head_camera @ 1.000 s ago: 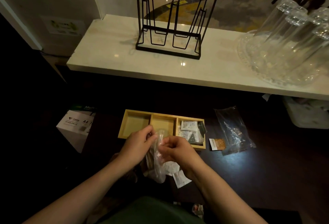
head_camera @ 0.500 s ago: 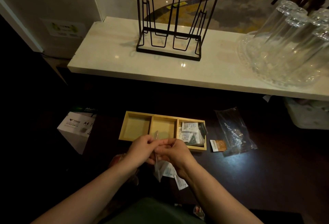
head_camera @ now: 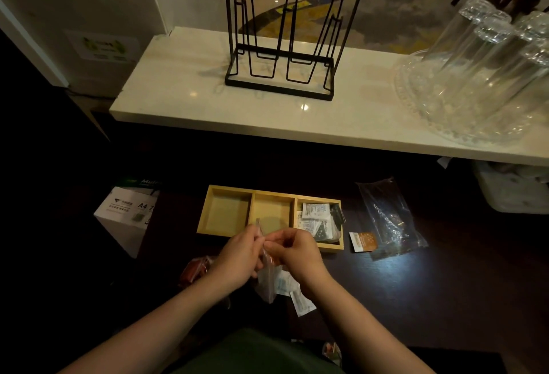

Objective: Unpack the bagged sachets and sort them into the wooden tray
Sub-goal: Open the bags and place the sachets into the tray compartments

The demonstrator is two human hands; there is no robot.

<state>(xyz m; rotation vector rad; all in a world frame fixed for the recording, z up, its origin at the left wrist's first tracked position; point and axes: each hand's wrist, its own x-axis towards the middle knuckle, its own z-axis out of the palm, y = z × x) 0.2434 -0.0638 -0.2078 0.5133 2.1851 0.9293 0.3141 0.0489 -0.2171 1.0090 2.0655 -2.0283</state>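
A wooden tray with three compartments lies on the dark table. Its left and middle compartments hold nothing; the right one holds several white and dark sachets. Just in front of the tray, my left hand and my right hand both pinch the top edge of a small clear plastic bag that hangs down between them. White sachets lie on the table under my hands. An orange-and-white sachet lies right of the tray.
A crumpled clear bag lies at the right. A white A4 paper box stands left of the tray. A reddish packet lies by my left wrist. The marble counter behind carries a wire rack and upturned glasses.
My hands have come closer together at the bag's top edge and shifted slightly toward the tray. The bag now hangs lower below my fingers.
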